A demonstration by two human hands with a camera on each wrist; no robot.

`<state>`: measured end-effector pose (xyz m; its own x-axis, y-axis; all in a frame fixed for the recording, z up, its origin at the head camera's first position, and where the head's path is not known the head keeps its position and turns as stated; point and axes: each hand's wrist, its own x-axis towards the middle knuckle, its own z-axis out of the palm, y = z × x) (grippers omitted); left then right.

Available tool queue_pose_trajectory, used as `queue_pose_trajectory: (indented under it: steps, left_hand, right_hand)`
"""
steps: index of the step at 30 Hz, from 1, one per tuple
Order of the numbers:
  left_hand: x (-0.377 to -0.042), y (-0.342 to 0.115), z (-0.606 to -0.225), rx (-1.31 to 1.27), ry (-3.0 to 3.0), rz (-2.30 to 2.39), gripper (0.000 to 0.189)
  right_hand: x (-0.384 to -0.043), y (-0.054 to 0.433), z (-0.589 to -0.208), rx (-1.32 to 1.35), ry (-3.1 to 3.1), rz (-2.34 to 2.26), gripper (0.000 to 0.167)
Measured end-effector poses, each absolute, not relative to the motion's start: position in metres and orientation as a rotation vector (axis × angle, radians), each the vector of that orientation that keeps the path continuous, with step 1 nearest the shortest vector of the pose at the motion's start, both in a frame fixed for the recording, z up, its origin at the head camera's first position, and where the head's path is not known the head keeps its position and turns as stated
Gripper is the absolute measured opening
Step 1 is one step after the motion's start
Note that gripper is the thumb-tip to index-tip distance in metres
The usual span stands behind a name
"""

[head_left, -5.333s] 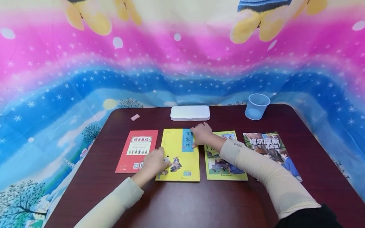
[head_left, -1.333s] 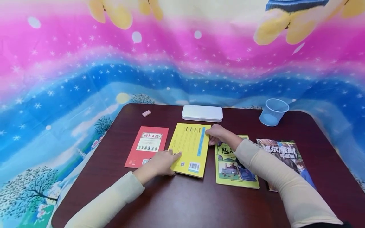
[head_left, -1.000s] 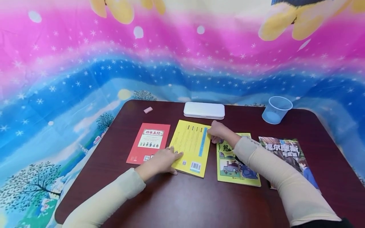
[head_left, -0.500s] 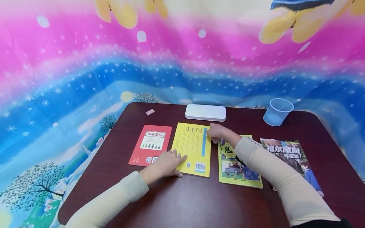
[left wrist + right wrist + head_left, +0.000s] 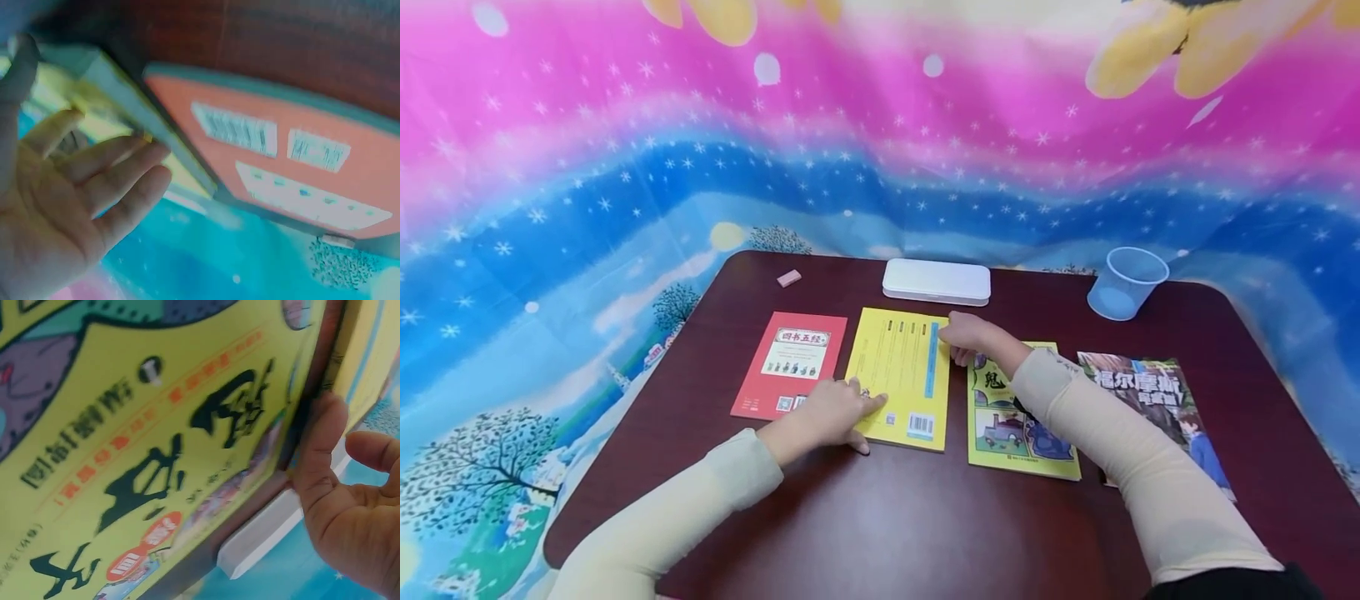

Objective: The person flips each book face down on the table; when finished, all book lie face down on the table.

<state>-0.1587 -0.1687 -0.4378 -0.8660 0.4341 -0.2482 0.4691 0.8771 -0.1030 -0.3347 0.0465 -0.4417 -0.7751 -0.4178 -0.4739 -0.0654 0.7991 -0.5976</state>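
Note:
A yellow book (image 5: 897,362) lies flat on the table, back cover up with its barcode showing. My left hand (image 5: 826,412) rests at its lower left corner, index finger over the cover. In the left wrist view the fingers (image 5: 119,181) lie fairly extended against the book's side. My right hand (image 5: 976,340) touches the upper right edge; in the right wrist view a finger (image 5: 325,434) meets that edge, its contact partly hidden. Left of it lies a red book (image 5: 790,358). A yellow comic book (image 5: 1018,450) lies to the right, partly under my right forearm.
Farther right lies a dark illustrated book (image 5: 1180,417), partly covered by my sleeve. Along the back of the dark table (image 5: 880,517) are a pink eraser (image 5: 789,278), a white case (image 5: 936,282) and a translucent blue cup (image 5: 1126,285). A patterned curtain hangs behind.
The yellow book showed its front cover at first; now its back cover is up. Over the last second it has turned from a slant to nearly straight, both hands staying on its edges.

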Motion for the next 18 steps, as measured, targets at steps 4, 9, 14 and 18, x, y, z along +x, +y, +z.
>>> queue_pose_trajectory:
  steps: [4, 9, 14, 18]
  left_hand:
    - [-0.165, -0.176, -0.425, 0.613, 2.793, -0.021, 0.08]
    - [-0.174, -0.175, -0.407, 0.558, 2.878, 0.151, 0.072]
    - [-0.18, -0.167, -0.388, 0.534, 3.013, 0.263, 0.066]
    - [-0.182, -0.156, -0.373, 0.567, 3.101, 0.303, 0.062]
  right_hand:
    - [-0.33, 0.053, -0.432, -0.3, 2.335, -0.785, 0.062]
    - [-0.326, 0.069, -0.415, -0.323, 2.361, -0.848, 0.069]
    - [-0.321, 0.088, -0.395, -0.381, 2.398, -0.906, 0.059]
    - [-0.314, 0.104, -0.377, -0.456, 2.45, -0.899, 0.049]
